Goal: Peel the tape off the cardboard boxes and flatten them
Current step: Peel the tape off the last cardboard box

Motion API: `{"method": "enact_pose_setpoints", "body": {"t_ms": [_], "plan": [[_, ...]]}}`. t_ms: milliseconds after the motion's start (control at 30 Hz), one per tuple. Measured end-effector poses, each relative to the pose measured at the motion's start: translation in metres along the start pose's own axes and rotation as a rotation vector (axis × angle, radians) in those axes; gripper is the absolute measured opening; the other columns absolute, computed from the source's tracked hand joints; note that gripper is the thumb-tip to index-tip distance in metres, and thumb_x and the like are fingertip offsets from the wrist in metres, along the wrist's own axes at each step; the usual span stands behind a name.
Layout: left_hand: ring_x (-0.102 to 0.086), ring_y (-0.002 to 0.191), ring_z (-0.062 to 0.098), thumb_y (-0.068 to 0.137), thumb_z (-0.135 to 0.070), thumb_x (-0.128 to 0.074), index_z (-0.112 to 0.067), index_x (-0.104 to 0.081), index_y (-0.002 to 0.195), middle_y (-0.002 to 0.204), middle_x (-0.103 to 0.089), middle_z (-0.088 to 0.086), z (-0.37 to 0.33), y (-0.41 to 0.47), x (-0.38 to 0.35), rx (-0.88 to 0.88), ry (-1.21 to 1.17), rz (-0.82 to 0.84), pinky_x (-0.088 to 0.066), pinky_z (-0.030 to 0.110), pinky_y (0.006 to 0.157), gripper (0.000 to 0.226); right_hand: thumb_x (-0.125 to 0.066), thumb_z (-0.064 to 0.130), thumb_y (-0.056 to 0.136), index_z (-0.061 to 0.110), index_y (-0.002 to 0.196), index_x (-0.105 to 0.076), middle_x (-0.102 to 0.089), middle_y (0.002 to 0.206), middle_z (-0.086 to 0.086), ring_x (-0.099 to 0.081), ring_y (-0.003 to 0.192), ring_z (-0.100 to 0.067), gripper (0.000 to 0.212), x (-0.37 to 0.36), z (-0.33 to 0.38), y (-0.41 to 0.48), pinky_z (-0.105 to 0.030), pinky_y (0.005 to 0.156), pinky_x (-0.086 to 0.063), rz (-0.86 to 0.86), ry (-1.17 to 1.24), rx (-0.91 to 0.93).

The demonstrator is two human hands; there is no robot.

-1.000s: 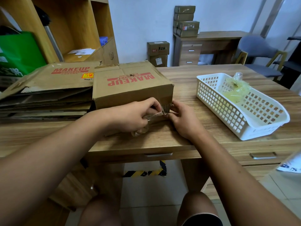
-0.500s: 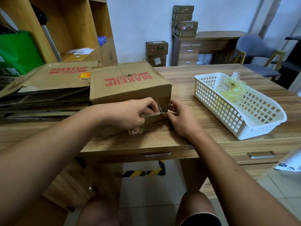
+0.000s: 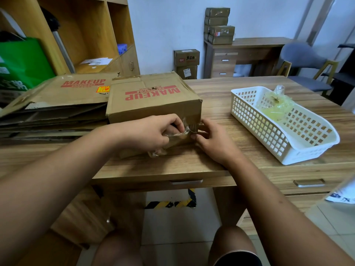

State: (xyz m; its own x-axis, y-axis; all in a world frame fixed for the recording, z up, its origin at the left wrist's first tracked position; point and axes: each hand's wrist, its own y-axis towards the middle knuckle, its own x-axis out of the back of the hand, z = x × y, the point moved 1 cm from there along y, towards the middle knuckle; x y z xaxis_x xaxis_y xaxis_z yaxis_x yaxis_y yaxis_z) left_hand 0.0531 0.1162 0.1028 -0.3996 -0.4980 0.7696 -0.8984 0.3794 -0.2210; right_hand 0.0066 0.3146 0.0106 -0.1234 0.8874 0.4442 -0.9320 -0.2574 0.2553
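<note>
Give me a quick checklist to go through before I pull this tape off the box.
1. Grip: ok. The left hand pinches a loosened clear strip of tape on the near side of the box.
2. Steadying: cannot tell. The right hand has its fingers curled at the near right corner; whether they hold tape or cardboard is hidden.
3. Seating: ok, the box rests on the table.
4. Place for scraps: ok. The basket stands to the right with a wad of used tape in it.
5. Other seams: cannot tell; far side and bottom are hidden.
6. Flattened: not ok, not yet folded down.
</note>
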Motion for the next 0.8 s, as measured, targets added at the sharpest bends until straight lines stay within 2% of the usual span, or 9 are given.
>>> {"method": "enact_pose_setpoints", "body": {"t_ms": [67,133,267,367,500,600,667,733,800], "plan": [[-0.073,0.077,0.020,0.092,0.004,-0.048,-0.035,-0.051,0.114,0.120,-0.064,-0.017,0.002,-0.002,0.000,-0.009,0.010,-0.017,-0.062,0.038,0.070,0.045,-0.071,0.015,0.093,0.036,0.143,-0.050,-0.063,0.136,0.013,-0.057,0.127,0.000,0.059,0.000,0.001,-0.001,-0.036,0.111,-0.047,0.038,0.036,0.019],[-0.072,0.079,0.024,0.092,0.004,-0.048,-0.035,-0.051,0.114,0.117,-0.065,-0.019,0.003,-0.003,0.001,-0.019,0.017,-0.028,-0.062,0.034,0.068,0.045,-0.071,0.016,0.094,0.032,0.147,-0.047,-0.062,0.138,0.012,-0.056,0.128,0.001,0.061,0.001,0.003,-0.003,-0.030,0.111,-0.045,0.075,0.069,0.023],[-0.072,0.081,0.024,0.093,0.004,-0.049,-0.036,-0.051,0.114,0.123,-0.063,-0.019,0.001,-0.004,0.001,-0.028,0.026,-0.007,-0.062,0.037,0.069,0.045,-0.060,0.015,0.101,0.026,0.140,-0.058,-0.068,0.129,0.011,-0.059,0.123,0.000,0.040,0.002,0.009,-0.005,-0.030,0.108,-0.047,0.043,-0.003,0.059],[-0.072,0.081,0.025,0.094,0.004,-0.047,-0.037,-0.051,0.113,0.124,-0.061,-0.019,0.002,-0.005,0.001,-0.013,0.020,0.001,-0.062,0.034,0.066,0.046,-0.051,0.015,0.105,0.026,0.124,-0.069,-0.073,0.115,0.013,-0.063,0.111,0.000,0.028,0.002,0.013,-0.007,-0.029,0.102,-0.049,-0.011,-0.076,0.069],[-0.072,0.079,0.025,0.094,0.005,-0.047,-0.038,-0.051,0.113,0.124,-0.061,-0.020,0.006,-0.007,0.000,-0.031,0.026,-0.024,-0.062,0.037,0.068,0.047,-0.047,0.022,0.106,0.032,0.127,-0.066,-0.072,0.112,0.013,-0.067,0.101,-0.001,0.031,0.002,0.016,-0.009,-0.026,0.084,-0.054,0.011,-0.056,0.039],[-0.070,0.076,0.022,0.093,0.003,-0.048,-0.039,-0.051,0.112,0.123,-0.062,-0.022,0.008,-0.006,-0.002,-0.036,0.024,-0.040,-0.061,0.033,0.068,0.046,-0.039,0.018,0.103,0.033,0.136,-0.060,-0.066,0.129,0.015,-0.059,0.118,0.003,0.042,0.004,0.018,-0.011,-0.020,0.100,-0.046,0.037,0.087,0.021],[-0.068,0.072,0.017,0.093,0.002,-0.049,-0.039,-0.050,0.112,0.126,-0.063,-0.021,0.007,-0.005,-0.003,-0.051,0.034,-0.051,-0.058,0.029,0.065,0.045,-0.048,0.033,0.103,0.032,0.142,-0.055,-0.063,0.134,0.014,-0.056,0.124,0.004,0.039,0.004,0.015,-0.011,-0.025,0.108,-0.045,0.054,0.065,0.032],[-0.068,0.071,0.015,0.093,0.001,-0.049,-0.040,-0.048,0.113,0.129,-0.062,-0.019,0.006,-0.003,-0.004,-0.059,0.042,-0.046,-0.057,0.026,0.063,0.046,-0.061,0.044,0.098,0.035,0.146,-0.049,-0.062,0.138,0.013,-0.054,0.129,0.002,0.050,0.002,0.012,-0.010,-0.030,0.109,-0.046,0.078,0.049,0.029],[-0.069,0.071,0.016,0.094,0.001,-0.050,-0.040,-0.048,0.114,0.129,-0.061,-0.019,0.006,-0.003,-0.005,-0.054,0.025,-0.036,-0.057,0.026,0.061,0.046,-0.063,0.041,0.098,0.036,0.144,-0.052,-0.064,0.135,0.014,-0.055,0.128,0.001,0.047,0.001,0.010,-0.007,-0.032,0.109,-0.046,0.067,0.027,0.042]]}}
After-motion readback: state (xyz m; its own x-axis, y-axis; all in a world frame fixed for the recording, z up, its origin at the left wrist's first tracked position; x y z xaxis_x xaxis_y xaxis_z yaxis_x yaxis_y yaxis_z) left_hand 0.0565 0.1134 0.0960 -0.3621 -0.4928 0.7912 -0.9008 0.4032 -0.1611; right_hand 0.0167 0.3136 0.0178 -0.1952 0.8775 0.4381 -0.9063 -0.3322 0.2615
